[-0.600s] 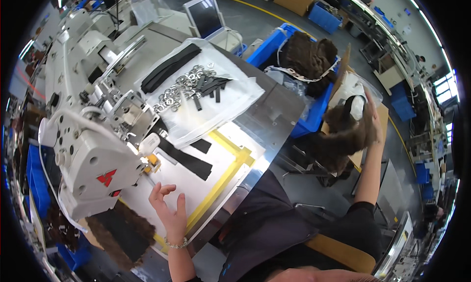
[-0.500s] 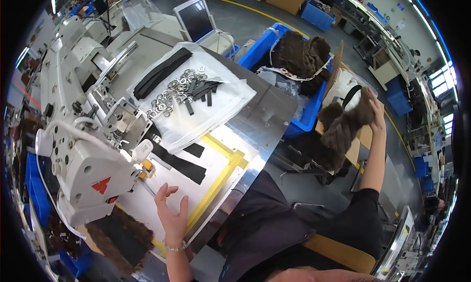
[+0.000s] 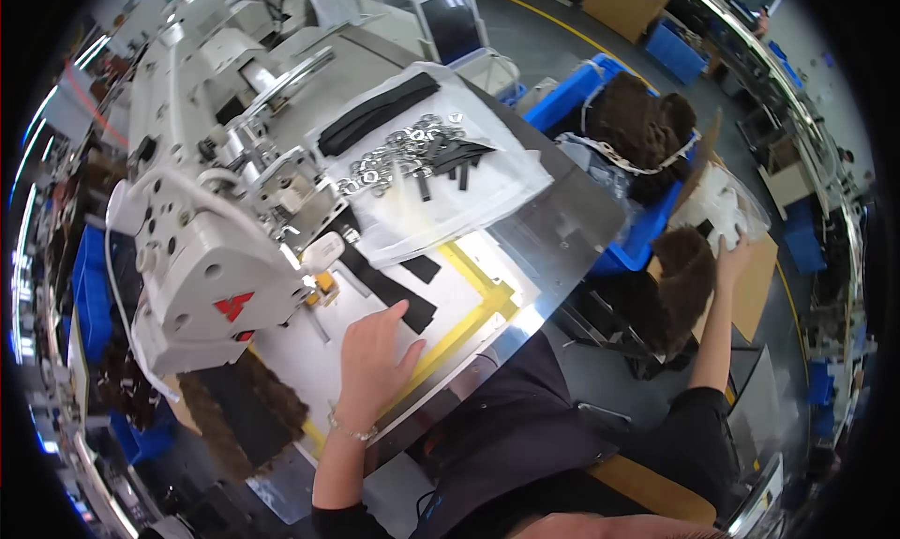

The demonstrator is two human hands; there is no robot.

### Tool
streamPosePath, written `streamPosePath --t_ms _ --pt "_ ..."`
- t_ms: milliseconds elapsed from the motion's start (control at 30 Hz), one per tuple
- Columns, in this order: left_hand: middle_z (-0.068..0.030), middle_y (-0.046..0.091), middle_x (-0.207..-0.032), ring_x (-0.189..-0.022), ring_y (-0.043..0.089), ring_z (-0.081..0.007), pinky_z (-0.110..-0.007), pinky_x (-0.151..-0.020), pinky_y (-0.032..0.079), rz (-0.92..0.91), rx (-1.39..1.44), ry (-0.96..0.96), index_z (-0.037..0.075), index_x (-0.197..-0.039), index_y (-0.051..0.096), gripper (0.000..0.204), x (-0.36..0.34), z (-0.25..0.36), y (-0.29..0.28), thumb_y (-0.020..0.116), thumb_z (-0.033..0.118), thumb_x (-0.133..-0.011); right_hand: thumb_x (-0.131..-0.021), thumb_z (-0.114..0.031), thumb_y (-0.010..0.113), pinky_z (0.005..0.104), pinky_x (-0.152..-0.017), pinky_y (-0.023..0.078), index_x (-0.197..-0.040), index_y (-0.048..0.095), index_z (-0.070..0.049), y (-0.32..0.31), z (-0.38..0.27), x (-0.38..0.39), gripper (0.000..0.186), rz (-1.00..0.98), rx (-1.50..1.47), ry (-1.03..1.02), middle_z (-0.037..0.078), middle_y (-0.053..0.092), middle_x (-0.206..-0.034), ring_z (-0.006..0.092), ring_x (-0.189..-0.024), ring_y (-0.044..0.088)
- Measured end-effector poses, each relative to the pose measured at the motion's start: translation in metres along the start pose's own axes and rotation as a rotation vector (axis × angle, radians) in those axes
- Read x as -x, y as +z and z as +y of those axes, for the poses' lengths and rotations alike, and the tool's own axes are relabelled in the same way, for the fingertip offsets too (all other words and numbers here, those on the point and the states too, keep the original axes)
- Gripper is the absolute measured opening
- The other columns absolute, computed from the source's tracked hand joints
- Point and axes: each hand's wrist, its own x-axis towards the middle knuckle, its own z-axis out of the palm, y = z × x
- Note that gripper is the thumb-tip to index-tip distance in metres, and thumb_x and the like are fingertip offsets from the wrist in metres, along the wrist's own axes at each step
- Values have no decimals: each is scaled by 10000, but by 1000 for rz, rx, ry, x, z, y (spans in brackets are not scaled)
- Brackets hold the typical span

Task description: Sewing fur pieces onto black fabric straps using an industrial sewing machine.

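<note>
My left hand [image 3: 375, 359] hovers open, thumb and fingers apart, over the white work plate [image 3: 361, 328] of a large sewing machine [image 3: 202, 267]. Just beyond its fingertips lies a black strap [image 3: 389, 286], one end under the machine head. Out to the right, my right hand [image 3: 734, 265] reaches into a cardboard box [image 3: 753, 291], its visible fingers apart against white, plastic-wrapped material [image 3: 717, 206]. Its fingertips are partly lost in that material. Beside it, a brown furry piece [image 3: 682, 281] hangs over the near side of the box, apart from the hand.
A white sheet [image 3: 497, 187] on the table bears metal rings [image 3: 403, 155] and black straps [image 3: 380, 115]. A blue bin [image 3: 647, 234] with brown fur pieces [image 3: 637, 117] stands between table and box. Another fur piece with a black panel [image 3: 244, 412] lies beside the machine, near left.
My right hand has left the brown furry piece and moved to the white material in the box. My left hand has shifted nearer the strap's end. The whole view has turned slightly.
</note>
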Motion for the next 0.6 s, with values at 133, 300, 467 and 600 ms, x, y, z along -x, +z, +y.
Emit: streamPosePath --t_ms 133,300,467,600 --pt "-110 635 -990 -911 605 -277 -377 -815 446 -17 -28 53 31 -1177 564 522 -15 4 3 762 170 -715 -857 -122 668 401 -1026 391 -1215 600 -49 -51 -154 -14 372 54 -288 -245 153 532 -1258 329 -1197 494" --pt "-68 611 -829 -791 592 -228 -344 -723 445 -30 -196 84 16 -1127 596 373 -22 1 24 672 73 -766 -841 -24 657 362 -1019 392 -1125 647 -47 -93 -308 28 285 -152 -543 -517 139 555 -1233 311 -1183 529" --pt "-31 507 -694 -680 531 -168 -294 -660 431 63 -166 163 5 -1116 614 341 -28 -3 19 586 44 -778 -773 -27 692 388 -972 424 -1060 676 -75 -89 -387 92 291 -526 -767 -829 139 575 -1217 312 -1133 540" --pt "-41 524 -707 -692 545 -176 -302 -680 446 42 -150 152 3 -1108 613 334 -27 -8 14 585 43 -778 -732 -42 699 401 -935 401 -1053 682 -114 -82 -436 130 330 -614 -869 -1220 123 570 -1228 311 -1126 532"
